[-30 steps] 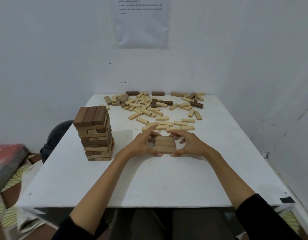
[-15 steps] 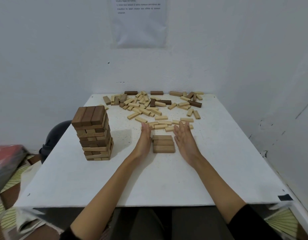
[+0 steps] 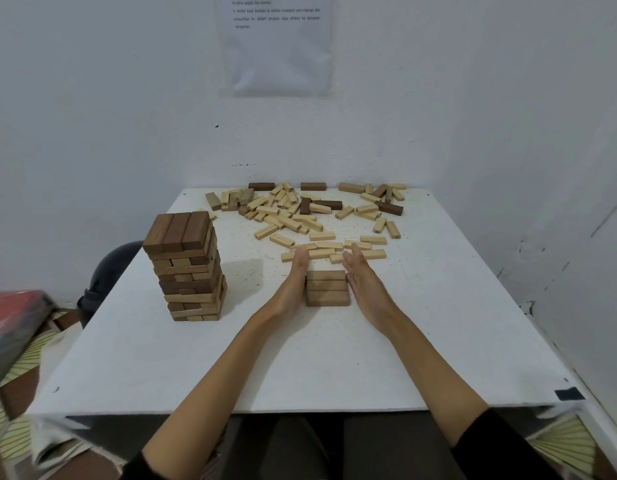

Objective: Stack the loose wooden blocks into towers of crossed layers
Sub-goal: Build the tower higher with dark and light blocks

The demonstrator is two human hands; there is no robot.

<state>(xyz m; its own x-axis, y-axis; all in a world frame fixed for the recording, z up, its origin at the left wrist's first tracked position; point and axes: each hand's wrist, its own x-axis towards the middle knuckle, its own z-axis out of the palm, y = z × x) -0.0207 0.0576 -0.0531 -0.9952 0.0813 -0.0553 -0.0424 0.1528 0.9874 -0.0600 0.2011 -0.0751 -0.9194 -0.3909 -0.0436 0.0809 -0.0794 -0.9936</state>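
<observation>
Head view crops the unreadable wall notice [image 3: 277, 46]; on the white bench [image 3: 300, 368], left hand [image 3: 296, 284] and right hand [image 3: 361, 280] flank the low stack [image 3: 327, 289], fingers [image 3: 354, 255] straight, gripping nothing.

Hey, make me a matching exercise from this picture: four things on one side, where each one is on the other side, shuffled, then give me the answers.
Things
1. tall tower
2. three-block layer
3. loose blocks
4. sheet of paper

Places
A. scattered at the far end of the table
B. on the wall above the table
C. standing on the left side of the table
D. between the left hand and the right hand

Pairs: 1-C, 2-D, 3-A, 4-B
</observation>
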